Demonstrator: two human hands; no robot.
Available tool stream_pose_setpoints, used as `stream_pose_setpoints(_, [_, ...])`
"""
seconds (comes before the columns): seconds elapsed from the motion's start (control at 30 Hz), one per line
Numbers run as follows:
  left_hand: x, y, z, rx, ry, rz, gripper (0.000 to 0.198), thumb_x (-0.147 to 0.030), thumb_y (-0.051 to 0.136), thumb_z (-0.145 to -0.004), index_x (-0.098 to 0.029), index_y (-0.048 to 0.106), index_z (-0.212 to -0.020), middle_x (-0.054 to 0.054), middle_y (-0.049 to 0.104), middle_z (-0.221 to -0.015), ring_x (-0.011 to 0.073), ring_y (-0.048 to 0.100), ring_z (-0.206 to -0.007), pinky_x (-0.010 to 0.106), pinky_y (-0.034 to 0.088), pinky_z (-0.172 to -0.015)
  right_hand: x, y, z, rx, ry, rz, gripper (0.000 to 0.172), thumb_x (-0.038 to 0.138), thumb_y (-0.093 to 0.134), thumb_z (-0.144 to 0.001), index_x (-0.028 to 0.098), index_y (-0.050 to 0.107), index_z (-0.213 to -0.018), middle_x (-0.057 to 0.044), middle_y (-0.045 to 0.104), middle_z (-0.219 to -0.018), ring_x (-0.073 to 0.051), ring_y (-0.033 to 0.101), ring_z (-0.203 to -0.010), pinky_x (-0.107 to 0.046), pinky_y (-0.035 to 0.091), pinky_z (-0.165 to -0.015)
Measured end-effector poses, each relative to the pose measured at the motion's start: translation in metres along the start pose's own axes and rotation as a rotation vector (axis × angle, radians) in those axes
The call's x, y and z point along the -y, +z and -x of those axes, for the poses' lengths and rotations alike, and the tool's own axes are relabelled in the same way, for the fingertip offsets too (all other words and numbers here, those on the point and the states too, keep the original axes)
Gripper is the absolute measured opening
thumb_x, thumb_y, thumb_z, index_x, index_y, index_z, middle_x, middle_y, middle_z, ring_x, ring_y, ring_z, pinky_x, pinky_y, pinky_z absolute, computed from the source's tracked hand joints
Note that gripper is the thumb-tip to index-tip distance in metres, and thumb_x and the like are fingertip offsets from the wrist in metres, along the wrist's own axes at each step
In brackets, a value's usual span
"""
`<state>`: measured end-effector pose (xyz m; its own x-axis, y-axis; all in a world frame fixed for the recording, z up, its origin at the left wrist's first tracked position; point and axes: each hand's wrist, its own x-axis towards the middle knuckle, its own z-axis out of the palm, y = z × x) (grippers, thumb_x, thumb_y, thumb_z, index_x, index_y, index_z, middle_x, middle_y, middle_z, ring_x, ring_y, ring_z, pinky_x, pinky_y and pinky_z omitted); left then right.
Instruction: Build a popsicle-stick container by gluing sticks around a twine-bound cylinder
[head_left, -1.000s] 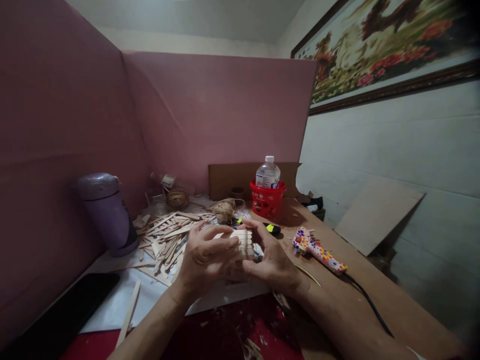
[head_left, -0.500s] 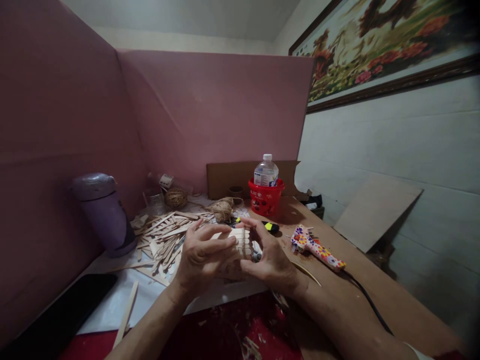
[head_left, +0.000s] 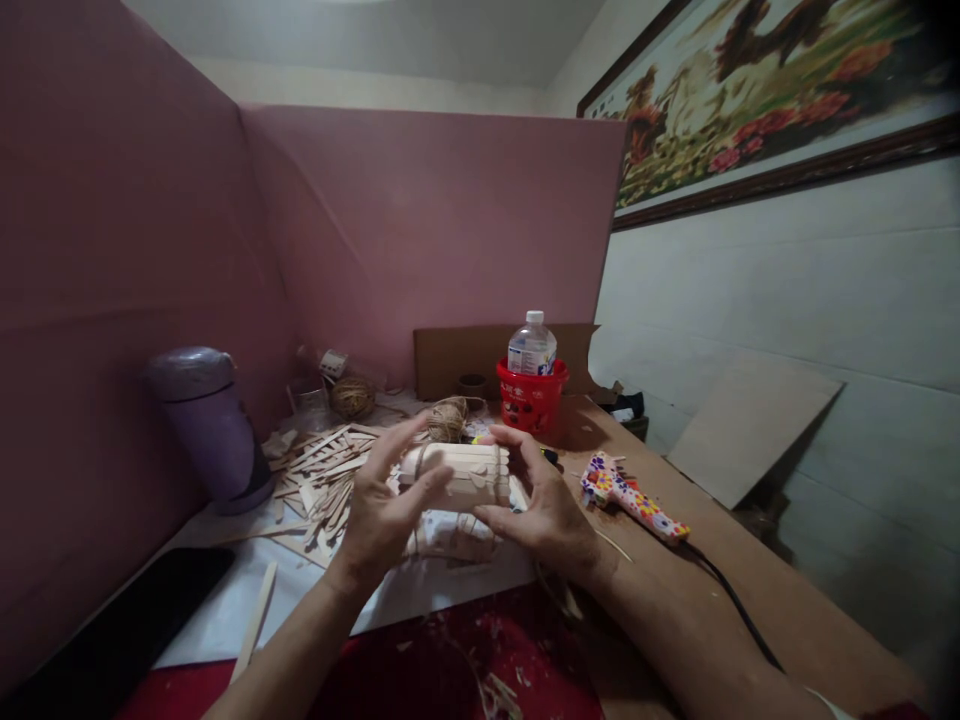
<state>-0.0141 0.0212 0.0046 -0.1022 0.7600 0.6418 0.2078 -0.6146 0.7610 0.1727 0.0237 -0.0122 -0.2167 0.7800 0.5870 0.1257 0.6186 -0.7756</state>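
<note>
Between my two hands lies a cylinder of wooden craft sticks (head_left: 472, 478) on its side, with twine wound round it near both ends. My left hand (head_left: 386, 505) grips its left end, thumb across the front and fingers over the top. At the other end, my right hand (head_left: 551, 510) pinches the rim by the twine band, thumb below and fingers above. Just below, sticks and scraps rest on the white paper (head_left: 397, 600). Loose craft sticks (head_left: 330, 480) are heaped to the left, and a ball of twine (head_left: 448, 418) sits behind the cylinder.
A flower-patterned glue gun (head_left: 630, 500) with a black cord lies at right. Behind stands a red bucket (head_left: 529, 395) holding a plastic bottle (head_left: 533, 345). A purple tumbler (head_left: 214, 430) and a black phone-like slab (head_left: 135, 630) are at left. Pink panels (head_left: 435, 220) rise behind.
My left hand has shifted left and its fingers have lifted, so more of the cylinder's side shows. The right hand keeps hold of the other end.
</note>
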Motion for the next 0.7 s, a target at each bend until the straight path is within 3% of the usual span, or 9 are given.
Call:
stream_pose_setpoints(0.1, [0.003,0.003,-0.003,-0.179,-0.246,0.29,0.061,-0.037,0.078,-0.067,-0.026,0.058,-0.123,0.007,0.061,-0.118,0.0224,0.057,-0.107,0.031,0.045,-0.087,0.0,0.001,0.001,-0.035,-0.039,-0.037,0.068,0.017,0.071,-0.066,0.02,0.04,-0.126,-0.012,0.056,-0.123,-0.025,0.059,-0.111,-0.041,0.047,-0.097])
stream_pose_setpoints(0.17, [0.001,0.007,-0.002,-0.175,-0.416,0.507,0.068,-0.041,0.08,-0.063,-0.022,0.054,-0.123,0.006,0.062,-0.107,0.0195,0.061,-0.093,0.027,0.049,-0.076,0.0,0.002,0.002,-0.048,-0.06,-0.055,0.066,0.019,0.071,-0.067,0.021,0.041,-0.125,-0.012,0.056,-0.123,-0.025,0.058,-0.112,-0.04,0.047,-0.098])
stream_pose_setpoints(0.23, [-0.004,0.011,0.001,-0.093,-0.494,0.639,0.072,-0.039,0.081,-0.063,-0.022,0.05,-0.126,0.005,0.064,-0.101,0.017,0.063,-0.084,0.025,0.05,-0.072,0.0,0.002,0.003,-0.054,-0.074,-0.059,0.063,0.019,0.071,-0.068,0.021,0.042,-0.124,-0.011,0.057,-0.123,-0.025,0.058,-0.112,-0.04,0.047,-0.098])
stream_pose_setpoints(0.37, [-0.012,0.013,0.007,0.044,-0.479,0.708,0.074,-0.026,0.08,-0.067,-0.025,0.045,-0.133,0.004,0.067,-0.1,0.0164,0.064,-0.083,0.025,0.051,-0.074,0.0,0.002,0.004,-0.045,-0.125,-0.031,0.06,0.018,0.07,-0.07,0.022,0.043,-0.124,-0.01,0.055,-0.123,-0.025,0.056,-0.114,-0.041,0.044,-0.1])
stream_pose_setpoints(0.57, [-0.013,0.01,0.004,-0.001,-0.474,0.663,0.07,-0.02,0.081,-0.063,-0.021,0.053,-0.128,0.004,0.068,-0.096,0.0147,0.064,-0.077,0.022,0.053,-0.066,0.007,-0.001,0.005,-0.063,-0.278,0.072,0.054,0.025,0.071,-0.077,0.023,0.045,-0.125,-0.01,0.047,-0.13,-0.027,0.045,-0.125,-0.043,0.038,-0.106])
stream_pose_setpoints(0.7, [-0.015,0.012,0.003,-0.024,-0.469,0.65,0.073,-0.018,0.083,-0.059,-0.019,0.055,-0.126,0.005,0.069,-0.092,0.0142,0.064,-0.073,0.021,0.053,-0.062,0.013,-0.004,0.007,-0.103,-0.339,0.165,0.033,0.019,0.064,-0.082,0.024,0.053,-0.113,-0.009,0.05,-0.124,-0.025,0.048,-0.12,-0.043,0.038,-0.103])
